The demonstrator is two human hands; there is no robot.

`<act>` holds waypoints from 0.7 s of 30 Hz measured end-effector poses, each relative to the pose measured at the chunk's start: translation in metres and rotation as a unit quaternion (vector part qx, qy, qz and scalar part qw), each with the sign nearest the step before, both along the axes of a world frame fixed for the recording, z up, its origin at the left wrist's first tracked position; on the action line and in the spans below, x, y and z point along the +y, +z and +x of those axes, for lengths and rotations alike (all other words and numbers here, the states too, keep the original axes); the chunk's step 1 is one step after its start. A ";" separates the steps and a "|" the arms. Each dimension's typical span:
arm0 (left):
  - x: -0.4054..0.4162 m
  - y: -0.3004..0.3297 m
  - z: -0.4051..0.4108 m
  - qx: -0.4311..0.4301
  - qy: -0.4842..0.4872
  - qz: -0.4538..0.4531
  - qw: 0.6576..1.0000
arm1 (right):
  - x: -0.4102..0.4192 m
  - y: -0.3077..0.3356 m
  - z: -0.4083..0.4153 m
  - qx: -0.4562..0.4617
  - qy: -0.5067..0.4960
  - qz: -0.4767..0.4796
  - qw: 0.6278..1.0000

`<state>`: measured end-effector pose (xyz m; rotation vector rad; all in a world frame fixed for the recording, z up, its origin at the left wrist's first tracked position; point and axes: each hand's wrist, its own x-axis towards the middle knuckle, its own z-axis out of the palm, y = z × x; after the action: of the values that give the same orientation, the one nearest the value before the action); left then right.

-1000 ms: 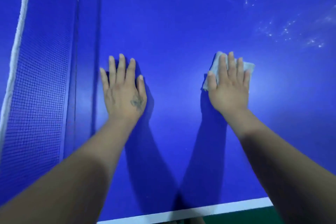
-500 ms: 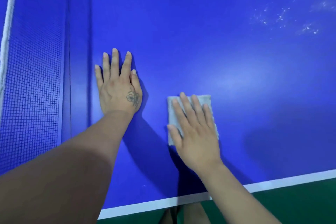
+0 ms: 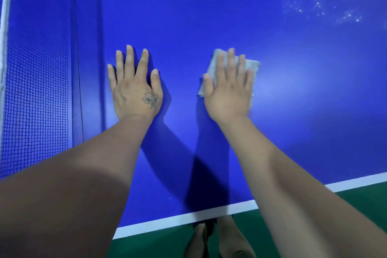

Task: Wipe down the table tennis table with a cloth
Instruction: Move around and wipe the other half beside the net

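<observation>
Right hand point(image 3: 228, 92) presses flat, fingers straight, on folded grey cloth point(image 3: 250, 65) atop blue table point(image 3: 230, 16); left hand point(image 3: 134, 88) rests flat (grip apart).

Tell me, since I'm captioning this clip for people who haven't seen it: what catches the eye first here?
Two bare forearms reach over a glossy deep-blue table tennis table. The left hand, with a flower tattoo, lies flat on the surface, while the right hand presses a pale grey folded cloth with straight fingers. A blue mesh net with white top tape runs along the left, and whitish speckles dot the far right of the surface.
</observation>
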<state>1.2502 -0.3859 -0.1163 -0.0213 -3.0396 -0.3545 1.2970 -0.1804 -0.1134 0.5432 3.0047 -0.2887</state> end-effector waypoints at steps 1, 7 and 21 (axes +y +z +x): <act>0.000 -0.001 0.000 0.001 0.000 0.001 1.000 | -0.019 0.002 0.012 0.011 0.030 0.001 0.999; 0.001 0.000 0.001 0.008 -0.002 0.000 1.000 | -0.072 0.012 0.139 -0.001 0.147 -0.039 0.988; 0.046 0.007 0.037 0.045 -0.029 0.102 0.993 | 0.062 0.000 0.127 -0.005 -0.026 0.022 0.999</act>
<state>1.2875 -0.3398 -0.1089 -0.1089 -2.9036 -0.6481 1.4242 -0.1181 -0.1132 0.6246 2.9977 -0.2219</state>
